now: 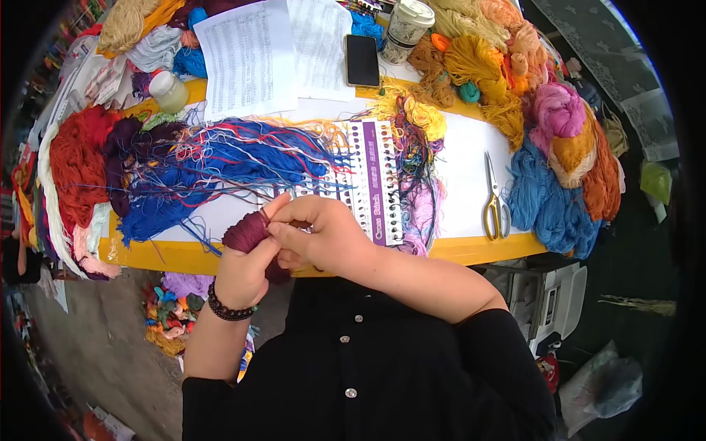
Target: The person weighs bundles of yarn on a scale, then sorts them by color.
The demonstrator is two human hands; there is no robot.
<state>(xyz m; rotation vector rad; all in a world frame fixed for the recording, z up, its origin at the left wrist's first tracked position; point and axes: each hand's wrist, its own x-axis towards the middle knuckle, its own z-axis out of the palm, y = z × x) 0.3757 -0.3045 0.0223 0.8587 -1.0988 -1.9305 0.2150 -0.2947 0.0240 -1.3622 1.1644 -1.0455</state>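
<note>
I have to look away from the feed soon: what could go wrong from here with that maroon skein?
1. The maroon skein, held in the left hand and pinched by the right hand, sits close to loose blue threads trailing toward the table edge; strands could snag and tangle.
2. The scissors lie near the front edge; a sweeping sleeve might knock them off.
</note>
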